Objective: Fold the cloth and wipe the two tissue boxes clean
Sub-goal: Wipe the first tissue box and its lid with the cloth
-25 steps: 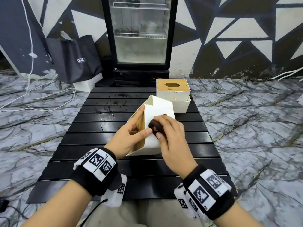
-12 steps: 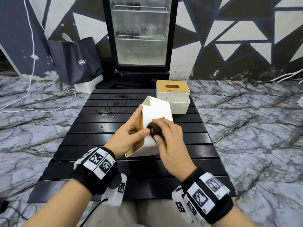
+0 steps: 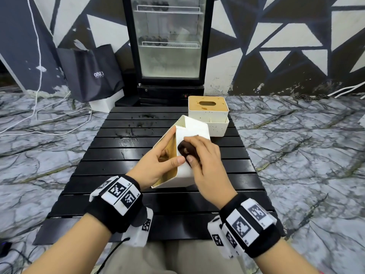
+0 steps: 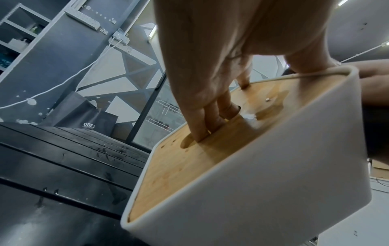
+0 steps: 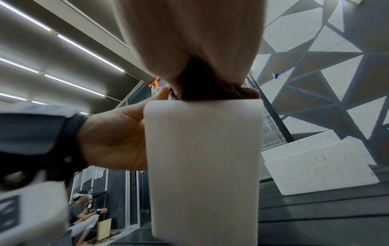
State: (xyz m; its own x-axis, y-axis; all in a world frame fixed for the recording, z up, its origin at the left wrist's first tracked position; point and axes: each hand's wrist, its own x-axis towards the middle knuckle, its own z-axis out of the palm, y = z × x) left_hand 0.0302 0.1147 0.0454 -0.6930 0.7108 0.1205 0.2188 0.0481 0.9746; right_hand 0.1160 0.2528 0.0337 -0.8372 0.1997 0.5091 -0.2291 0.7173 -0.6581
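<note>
We hold the near tissue box [image 3: 189, 155] tipped on edge over the black slatted table [image 3: 110, 155], its wooden lid facing left. Our right hand [image 3: 205, 165] curls round the folded brown cloth [image 3: 186, 152] and presses it on the white side wall. Our left hand [image 3: 158, 165] grips the box, fingers hooked in the lid slot, thumb on the wall. To wipe well, we brace firmly and stroke edge to edge. The second tissue box [image 3: 209, 117] stands behind, speckled, probably next.
</note>
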